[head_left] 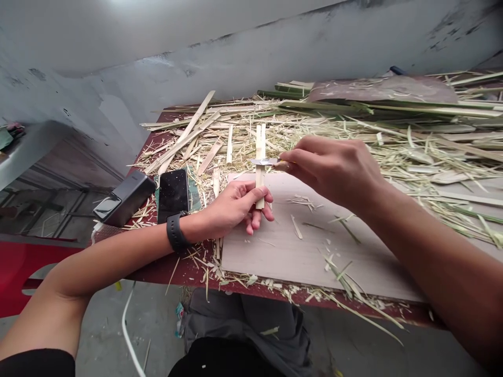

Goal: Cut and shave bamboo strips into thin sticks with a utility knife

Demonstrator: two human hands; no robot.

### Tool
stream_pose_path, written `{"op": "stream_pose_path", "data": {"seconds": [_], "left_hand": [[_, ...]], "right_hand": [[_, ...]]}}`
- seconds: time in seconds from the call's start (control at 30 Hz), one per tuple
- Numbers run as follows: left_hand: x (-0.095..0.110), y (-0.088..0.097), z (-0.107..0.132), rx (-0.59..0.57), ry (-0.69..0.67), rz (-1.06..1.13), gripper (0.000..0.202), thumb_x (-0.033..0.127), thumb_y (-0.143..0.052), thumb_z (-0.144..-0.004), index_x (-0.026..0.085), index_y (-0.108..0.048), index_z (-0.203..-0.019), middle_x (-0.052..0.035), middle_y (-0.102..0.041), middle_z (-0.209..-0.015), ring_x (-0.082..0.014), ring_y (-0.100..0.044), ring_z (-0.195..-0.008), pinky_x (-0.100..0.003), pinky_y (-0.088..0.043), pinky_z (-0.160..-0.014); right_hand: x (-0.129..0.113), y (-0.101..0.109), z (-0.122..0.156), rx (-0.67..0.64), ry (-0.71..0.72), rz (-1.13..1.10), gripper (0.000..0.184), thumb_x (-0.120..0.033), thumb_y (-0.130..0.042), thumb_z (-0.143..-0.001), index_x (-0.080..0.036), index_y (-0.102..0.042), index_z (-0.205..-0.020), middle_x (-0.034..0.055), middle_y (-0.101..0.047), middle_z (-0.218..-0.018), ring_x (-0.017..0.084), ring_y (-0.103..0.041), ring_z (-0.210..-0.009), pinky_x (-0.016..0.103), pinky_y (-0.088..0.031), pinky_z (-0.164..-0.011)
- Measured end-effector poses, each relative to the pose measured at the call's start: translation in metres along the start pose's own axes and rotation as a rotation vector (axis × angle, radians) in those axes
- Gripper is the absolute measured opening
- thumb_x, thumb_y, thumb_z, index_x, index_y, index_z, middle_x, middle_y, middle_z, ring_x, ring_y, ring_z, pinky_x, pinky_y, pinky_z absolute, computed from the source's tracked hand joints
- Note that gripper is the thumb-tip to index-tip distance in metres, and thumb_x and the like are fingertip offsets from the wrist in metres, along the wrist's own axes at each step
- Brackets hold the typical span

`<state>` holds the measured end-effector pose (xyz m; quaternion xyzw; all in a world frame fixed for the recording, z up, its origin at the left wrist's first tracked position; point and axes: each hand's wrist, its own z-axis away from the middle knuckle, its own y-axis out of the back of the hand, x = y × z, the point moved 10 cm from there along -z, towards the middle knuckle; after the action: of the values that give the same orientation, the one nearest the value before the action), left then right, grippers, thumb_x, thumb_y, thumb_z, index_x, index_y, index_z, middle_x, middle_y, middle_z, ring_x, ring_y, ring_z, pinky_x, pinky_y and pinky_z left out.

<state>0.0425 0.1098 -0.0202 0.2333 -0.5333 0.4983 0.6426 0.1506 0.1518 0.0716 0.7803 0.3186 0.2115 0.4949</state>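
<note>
The strip (260,175) is over the board's (267,259) far left corner, its far end seemingly parted into 2 prongs. At the board's left side, the left hand (234,203) pinches the strip's near end between thumb and fingers; above the board's far side, the right hand (334,167) grips the knife (269,162), blade crossing the strip. Splitting or shaving seems in hand; the next move likely calls for a firm pinch, fingers clear of the blade. Left of the board lies a phone (173,192).
</note>
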Motion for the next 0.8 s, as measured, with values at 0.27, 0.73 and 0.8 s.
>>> {"op": "stream_pose_path", "data": {"seconds": [0.27,0.73,0.8], "left_hand": [[0.0021,0.0001,0.0013,0.021,0.028,0.006,0.029,0.020,-0.042,-0.113,0.016,-0.057,-0.089,0.0051,-0.067,-0.064,-0.0030,-0.052,-0.038,-0.014,-0.039,-0.037],[0.0049,-0.0003,0.0020,0.014,0.024,0.045,0.030,0.021,-0.042,-0.113,0.015,-0.059,-0.089,0.0042,-0.067,-0.063,-0.0028,-0.051,-0.037,-0.014,-0.037,-0.035],[0.0053,0.0004,0.0018,0.017,0.024,0.049,0.030,0.022,-0.042,-0.113,0.015,-0.058,-0.089,0.0041,-0.067,-0.063,-0.0030,-0.051,-0.037,-0.014,-0.037,-0.035]], "right_hand": [[-0.0052,0.0002,-0.0027,0.015,0.009,0.049,0.053,-0.047,-0.033,-0.113,-0.021,-0.073,-0.090,0.0106,-0.067,-0.088,0.018,-0.052,-0.066,0.038,-0.031,-0.054],[-0.0078,0.0031,-0.0042,-0.018,-0.068,0.007,0.045,-0.042,-0.038,-0.111,-0.021,-0.074,-0.092,0.0143,-0.070,-0.094,0.024,-0.059,-0.077,0.042,-0.036,-0.060],[-0.0081,0.0022,-0.0043,-0.011,-0.072,0.007,0.046,-0.042,-0.039,-0.111,-0.020,-0.075,-0.092,0.0152,-0.069,-0.093,0.024,-0.059,-0.076,0.041,-0.035,-0.059]]}}
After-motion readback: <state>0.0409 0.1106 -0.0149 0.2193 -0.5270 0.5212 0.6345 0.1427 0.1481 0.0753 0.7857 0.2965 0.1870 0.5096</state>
